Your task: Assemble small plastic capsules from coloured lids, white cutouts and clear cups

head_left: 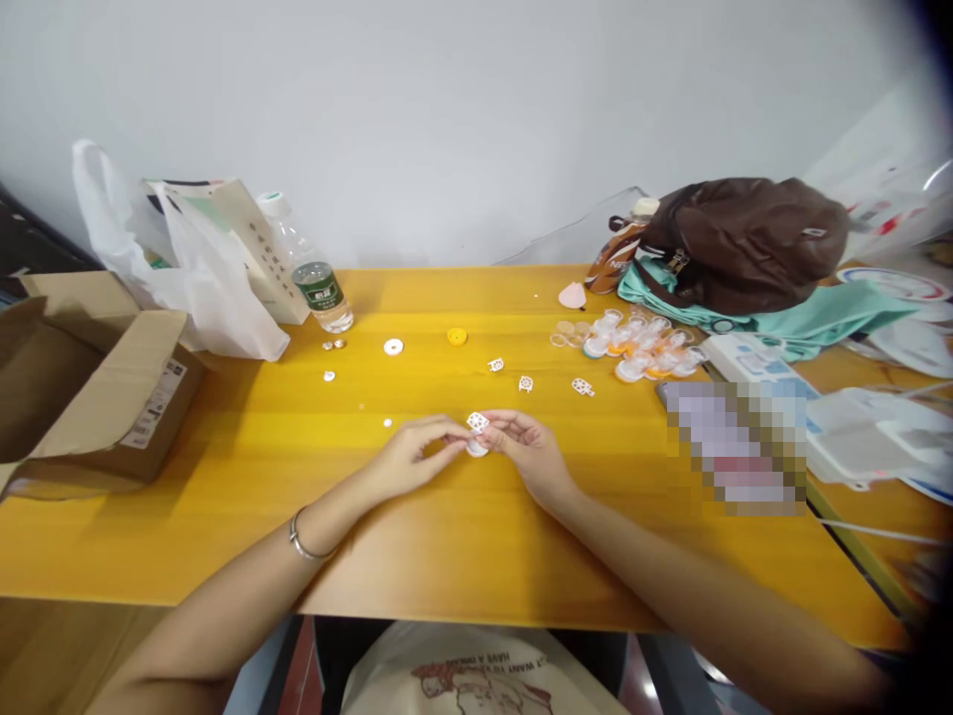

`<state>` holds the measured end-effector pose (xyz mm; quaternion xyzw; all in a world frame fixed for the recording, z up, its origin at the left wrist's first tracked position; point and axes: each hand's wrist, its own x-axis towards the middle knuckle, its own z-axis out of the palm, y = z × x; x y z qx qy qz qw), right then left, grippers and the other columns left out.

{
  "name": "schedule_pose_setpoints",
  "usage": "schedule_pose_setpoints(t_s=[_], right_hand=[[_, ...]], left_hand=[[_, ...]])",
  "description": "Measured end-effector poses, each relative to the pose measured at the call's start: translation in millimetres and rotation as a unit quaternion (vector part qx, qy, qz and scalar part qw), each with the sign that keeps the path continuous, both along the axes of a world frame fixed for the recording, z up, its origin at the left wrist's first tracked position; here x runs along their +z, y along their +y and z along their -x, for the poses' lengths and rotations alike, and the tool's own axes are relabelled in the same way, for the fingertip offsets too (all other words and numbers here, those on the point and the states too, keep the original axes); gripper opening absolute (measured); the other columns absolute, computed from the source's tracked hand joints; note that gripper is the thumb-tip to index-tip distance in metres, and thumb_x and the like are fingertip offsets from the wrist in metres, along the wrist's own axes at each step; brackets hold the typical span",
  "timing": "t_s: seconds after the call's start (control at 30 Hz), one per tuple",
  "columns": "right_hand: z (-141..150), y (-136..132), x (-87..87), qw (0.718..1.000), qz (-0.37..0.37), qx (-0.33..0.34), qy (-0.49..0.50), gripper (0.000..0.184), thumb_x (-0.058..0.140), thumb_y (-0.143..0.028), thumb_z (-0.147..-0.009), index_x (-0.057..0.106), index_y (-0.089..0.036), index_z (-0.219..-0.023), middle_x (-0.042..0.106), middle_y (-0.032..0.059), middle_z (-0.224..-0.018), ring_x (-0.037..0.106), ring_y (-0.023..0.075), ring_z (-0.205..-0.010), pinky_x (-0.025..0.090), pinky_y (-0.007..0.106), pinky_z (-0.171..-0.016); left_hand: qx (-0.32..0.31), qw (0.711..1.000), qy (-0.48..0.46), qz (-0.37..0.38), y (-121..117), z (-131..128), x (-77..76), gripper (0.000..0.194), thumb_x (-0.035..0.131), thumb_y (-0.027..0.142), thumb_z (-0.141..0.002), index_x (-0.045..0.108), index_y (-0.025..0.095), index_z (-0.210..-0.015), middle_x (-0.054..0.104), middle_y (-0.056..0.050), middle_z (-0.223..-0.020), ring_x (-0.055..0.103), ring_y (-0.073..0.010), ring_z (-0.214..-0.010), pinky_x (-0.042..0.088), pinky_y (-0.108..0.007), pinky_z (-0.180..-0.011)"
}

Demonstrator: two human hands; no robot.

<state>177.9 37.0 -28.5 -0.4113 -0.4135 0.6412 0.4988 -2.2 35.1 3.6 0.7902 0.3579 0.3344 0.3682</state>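
Both hands meet near the middle of the table. In my right hand, thumb and fingers pinch a small white perforated plastic part. My left hand has its thumb and fingertips closed on the edge of a round white piece just beneath that part. Whether the two pieces are joined I cannot tell. Beyond my hands lie similar white plastic parts, a yellow round piece and a white ring-shaped disc. A tiny white piece rests left of my left hand.
An opened cardboard box, a white plastic bag and a water bottle stand at left. Several clear-and-orange round pieces cluster at right, before a brown bag. A blurred-out flat object and power strip lie farther right.
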Motion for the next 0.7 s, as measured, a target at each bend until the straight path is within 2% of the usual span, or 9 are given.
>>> schedule_pose_setpoints(t_s=[0.17, 0.3, 0.37, 0.43, 0.47, 0.5, 0.53, 0.6, 0.7], right_hand=[[1, 0, 5.4, 0.999, -0.05, -0.014, -0.01, 0.022, 0.069, -0.028, -0.065, 0.064, -0.021, -0.085, 0.067, -0.0005, -0.077, 0.061, 0.011, -0.067, 0.047, 0.027, -0.07], [0, -1, 11.1, 0.995, -0.097, -0.034, -0.018, 0.025, 0.069, -0.032, -0.064, 0.064, -0.021, -0.085, 0.067, 0.0006, -0.083, 0.062, 0.0121, -0.07, 0.048, 0.03, -0.075], [0, -2, 11.9, 0.993, -0.112, -0.044, -0.02, 0.027, 0.07, -0.033, -0.063, 0.064, -0.021, -0.086, 0.067, 0.001, -0.084, 0.062, 0.0131, -0.071, 0.048, 0.031, -0.076], [-1, -3, 11.7, 0.991, -0.121, -0.049, -0.021, 0.027, 0.069, -0.034, -0.063, 0.064, -0.021, -0.086, 0.067, 0.0014, -0.085, 0.062, 0.0134, -0.072, 0.048, 0.032, -0.076], [-1, -4, 11.5, 0.991, -0.125, -0.049, -0.019, 0.027, 0.069, -0.034, -0.063, 0.064, -0.021, -0.086, 0.067, 0.0015, -0.086, 0.062, 0.0133, -0.072, 0.048, 0.032, -0.076], [-1, -5, 11.5, 0.99, -0.129, -0.047, -0.018, 0.027, 0.069, -0.034, -0.063, 0.064, -0.021, -0.086, 0.067, 0.0016, -0.086, 0.062, 0.0132, -0.072, 0.049, 0.032, -0.076], [-1, -6, 11.6, 0.99, -0.131, -0.043, -0.017, 0.027, 0.069, -0.034, -0.063, 0.064, -0.021, -0.086, 0.067, 0.0017, -0.086, 0.062, 0.0132, -0.071, 0.049, 0.032, -0.076], [0, -8, 12.0, 0.991, -0.132, -0.035, -0.018, 0.027, 0.069, -0.034, -0.063, 0.064, -0.021, -0.086, 0.067, 0.0014, -0.084, 0.063, 0.0133, -0.071, 0.049, 0.032, -0.076], [1, -10, 12.4, 0.992, -0.123, -0.029, -0.021, 0.028, 0.069, -0.035, -0.062, 0.064, -0.021, -0.086, 0.067, 0.0014, -0.083, 0.063, 0.0136, -0.071, 0.049, 0.033, -0.076]], left_hand=[[0.044, 0.999, -0.005, -0.022, -2, 7, 13.5, 0.02, 0.052, 0.024, -0.08, 0.065, 0.018, -0.092, 0.065, -0.006, -0.089, 0.059, -0.0148, -0.081, 0.044, -0.027, -0.079], [0.073, 0.996, -0.043, -0.019, -29, 21, 43.5, 0.017, 0.054, 0.023, -0.078, 0.066, 0.017, -0.089, 0.066, -0.006, -0.088, 0.06, -0.0158, -0.082, 0.044, -0.027, -0.079], [0.017, 0.999, -0.025, 0.018, -59, 31, 61.4, 0.017, 0.052, 0.021, -0.08, 0.067, 0.019, -0.087, 0.066, -0.005, -0.085, 0.061, -0.0156, -0.079, 0.046, -0.026, -0.075], [-0.164, 0.98, 0.048, 0.098, -97, 37, 68.9, 0.02, 0.048, 0.019, -0.082, 0.067, 0.021, -0.087, 0.067, -0.005, -0.079, 0.061, -0.015, -0.073, 0.048, -0.025, -0.069], [-0.258, 0.951, 0.097, 0.141, -117, 38, 65.3, 0.021, 0.048, 0.018, -0.081, 0.066, 0.022, -0.092, 0.067, -0.005, -0.081, 0.062, -0.0153, -0.074, 0.049, -0.024, -0.069], [-0.315, 0.926, 0.136, 0.158, -135, 36, 55.8, 0.024, 0.047, 0.016, -0.082, 0.064, 0.023, -0.097, 0.067, -0.005, -0.085, 0.062, -0.0155, -0.077, 0.049, -0.024, -0.071], [-0.313, 0.924, 0.164, 0.145, -151, 32, 40.8, 0.025, 0.046, 0.015, -0.082, 0.064, 0.023, -0.098, 0.066, -0.006, -0.088, 0.062, -0.0161, -0.079, 0.048, -0.025, -0.072], [-0.217, 0.944, 0.223, 0.106, -170, 18, -0.3, 0.023, 0.044, 0.016, -0.082, 0.063, 0.02, -0.094, 0.065, -0.007, -0.086, 0.061, -0.0182, -0.079, 0.048, -0.028, -0.073], [-0.088, 0.965, 0.205, 0.136, -165, -10, -59.1, 0.023, 0.044, 0.016, -0.082, 0.06, 0.019, -0.097, 0.063, -0.008, -0.093, 0.058, -0.0192, -0.088, 0.047, -0.031, -0.078]])
